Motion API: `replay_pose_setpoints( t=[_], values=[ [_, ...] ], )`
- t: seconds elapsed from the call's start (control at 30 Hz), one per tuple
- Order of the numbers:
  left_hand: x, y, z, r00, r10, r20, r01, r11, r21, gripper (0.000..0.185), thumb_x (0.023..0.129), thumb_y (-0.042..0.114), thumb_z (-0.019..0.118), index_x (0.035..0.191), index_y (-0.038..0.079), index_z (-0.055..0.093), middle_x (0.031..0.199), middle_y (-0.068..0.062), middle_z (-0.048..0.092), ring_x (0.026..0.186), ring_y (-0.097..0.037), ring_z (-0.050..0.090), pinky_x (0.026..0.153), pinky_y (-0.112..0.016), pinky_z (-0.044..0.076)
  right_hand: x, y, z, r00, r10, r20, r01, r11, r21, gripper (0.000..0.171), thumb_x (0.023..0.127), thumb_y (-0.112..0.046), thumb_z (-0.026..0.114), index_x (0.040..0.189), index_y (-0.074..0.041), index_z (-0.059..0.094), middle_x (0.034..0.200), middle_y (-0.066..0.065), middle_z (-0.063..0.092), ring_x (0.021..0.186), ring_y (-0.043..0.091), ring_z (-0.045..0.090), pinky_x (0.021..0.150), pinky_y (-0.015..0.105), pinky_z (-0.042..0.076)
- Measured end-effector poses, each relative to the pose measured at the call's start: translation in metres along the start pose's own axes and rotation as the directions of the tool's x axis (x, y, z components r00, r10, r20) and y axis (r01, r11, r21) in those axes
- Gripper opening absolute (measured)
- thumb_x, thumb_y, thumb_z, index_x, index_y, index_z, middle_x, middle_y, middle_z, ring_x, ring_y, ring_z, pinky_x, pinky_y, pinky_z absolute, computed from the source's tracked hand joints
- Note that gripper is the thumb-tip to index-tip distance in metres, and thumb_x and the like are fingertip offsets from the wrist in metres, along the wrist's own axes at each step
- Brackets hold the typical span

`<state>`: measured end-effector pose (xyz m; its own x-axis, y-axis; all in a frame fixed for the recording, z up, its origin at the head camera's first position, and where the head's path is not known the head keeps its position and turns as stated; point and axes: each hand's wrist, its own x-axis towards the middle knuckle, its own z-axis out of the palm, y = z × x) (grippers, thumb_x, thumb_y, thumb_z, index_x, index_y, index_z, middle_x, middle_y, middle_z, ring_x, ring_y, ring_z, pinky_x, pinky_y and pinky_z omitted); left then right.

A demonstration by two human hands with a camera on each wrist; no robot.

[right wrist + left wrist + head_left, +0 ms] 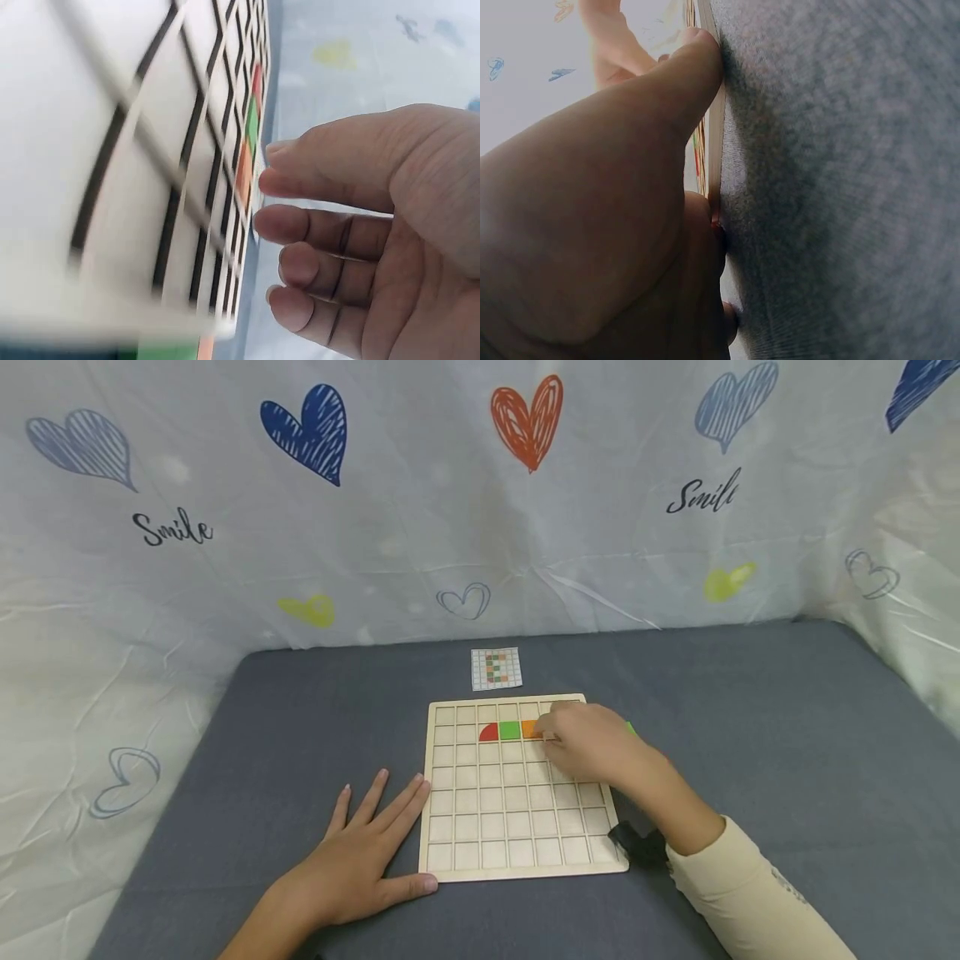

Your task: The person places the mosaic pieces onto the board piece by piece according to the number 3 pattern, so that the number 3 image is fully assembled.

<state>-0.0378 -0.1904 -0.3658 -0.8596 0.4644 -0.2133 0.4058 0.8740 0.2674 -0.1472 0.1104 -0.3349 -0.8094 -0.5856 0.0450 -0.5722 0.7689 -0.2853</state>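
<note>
A square wooden grid board (525, 875) lies on the grey cloth. In one of its upper rows sit a red rounded tile (490, 732), a green square tile (509, 730) and an orange tile (529, 729), side by side. My right hand (592, 743) is over the board's upper right, fingertips right at the orange tile; the right wrist view shows thumb and fingers loosely bent with nothing visible between them. Spread flat, my left hand (348, 872) touches the board's left edge with its fingers, its thumb (697, 56) at the near left corner.
Behind the board lies a small card (496, 669) with a coloured grid pattern. A green piece (631, 727) peeks out beyond the right hand, beside an orange one (205, 347) in the right wrist view. A black object (641, 843) is under the right wrist. A heart-printed curtain (412, 510) hangs behind.
</note>
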Motion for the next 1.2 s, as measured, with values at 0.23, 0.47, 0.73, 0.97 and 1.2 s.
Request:
replay_pose_setpoints(
  t=[0.23,0.47,0.73,0.97,1.2],
  values=[
    [0.0,-0.001,0.001,1.0,0.001,-0.004,-0.001,1.0,0.005,0.09,0.077,0.074,0.039,0.146,0.03,-0.001,0.149,0.014,-0.001,0.135,-0.023,-0.009,0.099,-0.06,-0.002,-0.023,0.037,-0.009,0.996,0.086,-0.029,-0.087,0.996,-0.028,0.016,0.08,-0.005,0.056,0.068,-0.016,0.06,0.06,-0.006,0.042,0.058,0.012,0.039,0.05,0.028,0.032],
    [0.0,-0.001,0.001,1.0,-0.008,0.012,0.008,1.0,-0.011,0.09,0.077,0.073,0.04,0.145,0.032,-0.002,0.149,0.016,-0.002,0.135,-0.022,-0.011,0.1,-0.058,-0.004,-0.043,0.069,-0.014,0.986,0.17,-0.005,-0.17,0.983,-0.065,0.022,0.082,-0.013,0.064,0.103,-0.008,0.068,0.088,0.003,0.06,0.073,0.016,0.051,0.064,0.036,0.044],
    [0.0,0.0,0.0,1.0,-0.009,0.01,0.009,1.0,-0.007,0.09,0.077,0.073,0.039,0.145,0.031,-0.002,0.149,0.015,-0.001,0.135,-0.022,-0.01,0.1,-0.059,-0.004,-0.058,0.088,-0.018,0.973,0.226,0.043,-0.225,0.974,-0.02,0.027,0.079,-0.01,0.064,0.105,-0.007,0.066,0.078,-0.002,0.055,0.067,0.015,0.045,0.057,0.032,0.037],
    [0.0,-0.001,0.001,1.0,-0.009,0.006,0.009,1.0,0.005,0.09,0.077,0.074,0.039,0.145,0.031,-0.002,0.149,0.015,-0.001,0.135,-0.022,-0.01,0.1,-0.059,-0.003,-0.061,0.093,-0.016,0.982,0.189,0.032,-0.189,0.982,0.016,0.025,0.078,-0.013,0.067,0.103,-0.009,0.065,0.071,-0.005,0.048,0.063,0.013,0.043,0.055,0.029,0.036],
    [0.0,-0.001,0.001,1.0,-0.012,0.016,0.012,1.0,-0.008,0.09,0.077,0.074,0.039,0.145,0.032,-0.002,0.149,0.015,-0.002,0.135,-0.023,-0.011,0.1,-0.059,-0.004,-0.059,0.09,-0.015,0.987,0.163,0.006,-0.163,0.986,-0.021,0.02,0.081,-0.015,0.067,0.101,-0.012,0.067,0.081,-0.004,0.055,0.068,0.013,0.046,0.061,0.032,0.04]
  ],
)
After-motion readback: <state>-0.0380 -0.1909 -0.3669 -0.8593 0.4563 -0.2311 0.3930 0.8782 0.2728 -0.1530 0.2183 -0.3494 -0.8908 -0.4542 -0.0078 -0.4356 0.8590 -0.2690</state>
